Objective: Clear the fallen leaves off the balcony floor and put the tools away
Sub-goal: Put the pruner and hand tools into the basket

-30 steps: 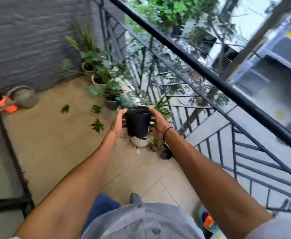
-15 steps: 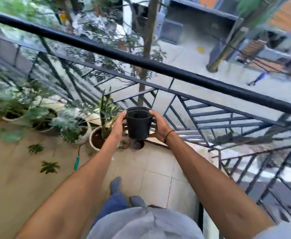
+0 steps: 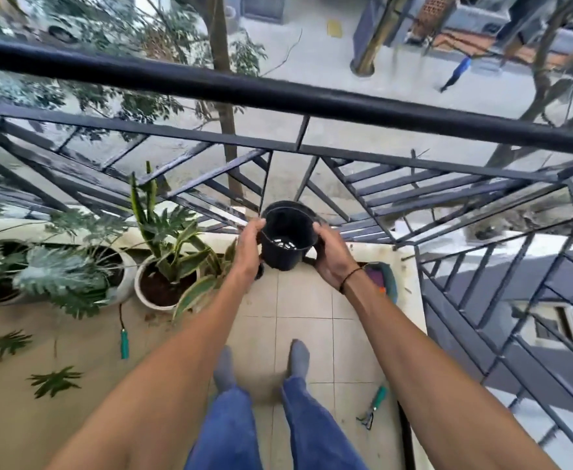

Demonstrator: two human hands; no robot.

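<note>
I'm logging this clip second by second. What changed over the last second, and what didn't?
The view swung right and down, from the plant row to the railing corner. The black pot tipped, showing its empty inside. Both the left hand and right hand kept holding it; leaves remain on the floor.

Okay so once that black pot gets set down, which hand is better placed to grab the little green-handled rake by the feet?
Probably the right hand: the rake lies on the tiles to the right of the person's feet, under the right forearm. The left hand, on the black pot, would have to cross over.

Your left hand (image 3: 249, 247) hides the small dark pot (image 3: 260, 271) behind it, and your right forearm (image 3: 363, 293) covers half the colourful bag (image 3: 387, 278).
</note>
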